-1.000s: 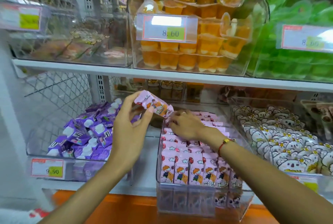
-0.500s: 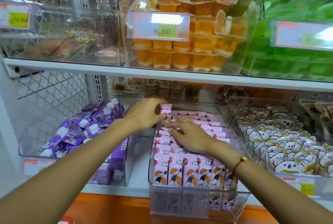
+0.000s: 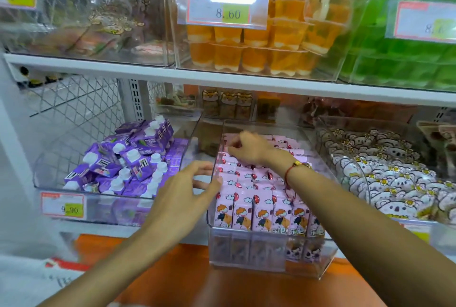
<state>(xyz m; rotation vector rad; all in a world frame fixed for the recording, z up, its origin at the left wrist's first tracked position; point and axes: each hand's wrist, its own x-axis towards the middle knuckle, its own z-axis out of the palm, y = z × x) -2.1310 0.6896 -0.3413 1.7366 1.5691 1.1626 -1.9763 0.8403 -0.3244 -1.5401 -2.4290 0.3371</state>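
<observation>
Right hand [image 3: 253, 150] pinches a pink packet [image 3: 225, 156] — left hand [image 3: 182, 195] spread nearby.

We can come at the pink packets [image 3: 261, 208] from above, since their clear bin [image 3: 259, 255] is open-topped. At 12 o'clock the upper shelf [image 3: 222, 79] limits height. Purple cartons [image 3: 138, 158] block 9 o'clock beyond a narrow gap, and koala packets [image 3: 394, 178] block 3 o'clock.

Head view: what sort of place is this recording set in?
Most likely a shop's snack aisle: printed price tags hang on clear bins, white shelves carry stacked orange jelly cups, and the right hand is among rows of identical pink packets.
</observation>
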